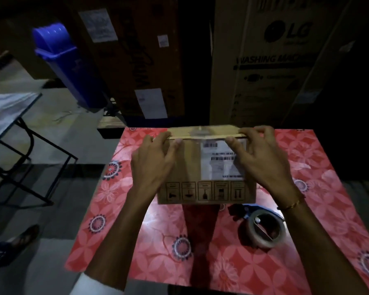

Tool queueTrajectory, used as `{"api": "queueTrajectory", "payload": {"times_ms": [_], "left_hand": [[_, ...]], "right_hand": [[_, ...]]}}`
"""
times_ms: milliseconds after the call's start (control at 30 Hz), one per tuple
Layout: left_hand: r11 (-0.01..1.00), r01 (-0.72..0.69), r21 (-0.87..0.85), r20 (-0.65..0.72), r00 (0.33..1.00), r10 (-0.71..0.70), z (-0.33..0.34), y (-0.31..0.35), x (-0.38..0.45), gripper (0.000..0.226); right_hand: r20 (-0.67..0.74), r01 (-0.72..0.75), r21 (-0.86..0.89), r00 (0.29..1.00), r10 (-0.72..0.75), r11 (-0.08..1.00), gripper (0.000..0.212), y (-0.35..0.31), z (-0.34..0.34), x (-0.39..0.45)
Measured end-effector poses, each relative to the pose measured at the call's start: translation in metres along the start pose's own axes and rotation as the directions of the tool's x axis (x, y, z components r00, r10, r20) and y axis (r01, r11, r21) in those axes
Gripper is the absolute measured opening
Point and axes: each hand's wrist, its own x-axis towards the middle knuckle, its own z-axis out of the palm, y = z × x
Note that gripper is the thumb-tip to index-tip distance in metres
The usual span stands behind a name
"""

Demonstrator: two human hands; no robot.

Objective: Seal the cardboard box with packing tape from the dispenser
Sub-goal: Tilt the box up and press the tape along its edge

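Observation:
A small brown cardboard box [192, 167] with a white shipping label and handling icons stands on the red flowered table [328, 209]. My left hand [153, 160] grips its upper left edge, thumb on the near face and fingers over the top. My right hand [262, 154] holds the upper right edge the same way, thumb on the label. The top flaps look folded down, with a shiny strip along them. A tape dispenser [262, 226] with a blue handle and a roll of tape lies on the table just in front of the box, under my right wrist.
Tall cardboard appliance boxes [271, 60] stand close behind the table. A blue plastic bin [64, 60] stands at the back left. A metal-framed table [11, 128] is on the left. A person's sandalled foot [24, 235] is on the floor at the lower left.

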Motion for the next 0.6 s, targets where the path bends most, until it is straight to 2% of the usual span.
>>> {"api": "queueTrajectory", "payload": {"times_ms": [100, 367, 467, 600], "left_hand": [[0.997, -0.015, 0.079, -0.01, 1.0, 0.016, -0.008, 0.008, 0.011, 0.05], [0.999, 0.048, 0.018, 0.016, 0.999, -0.048, -0.011, 0.02, 0.013, 0.048], [0.998, 0.036, -0.044, 0.021, 0.999, -0.035, -0.008, 0.029, 0.014, 0.039], [0.994, -0.109, -0.012, -0.033, 0.994, 0.109, 0.006, 0.045, 0.018, 0.04]], "right_hand": [[-0.058, 0.013, -0.09, 0.998, -0.018, 0.996, 0.066, -0.021, -0.01, 0.008], [-0.034, -0.006, -0.163, 0.999, 0.0, 0.987, 0.076, -0.048, 0.009, 0.025], [-0.035, -0.007, -0.13, 0.999, 0.003, 0.991, 0.067, -0.048, 0.011, 0.028], [-0.018, 0.031, -0.072, 0.999, -0.032, 0.997, 0.048, -0.039, 0.011, 0.032]]}}
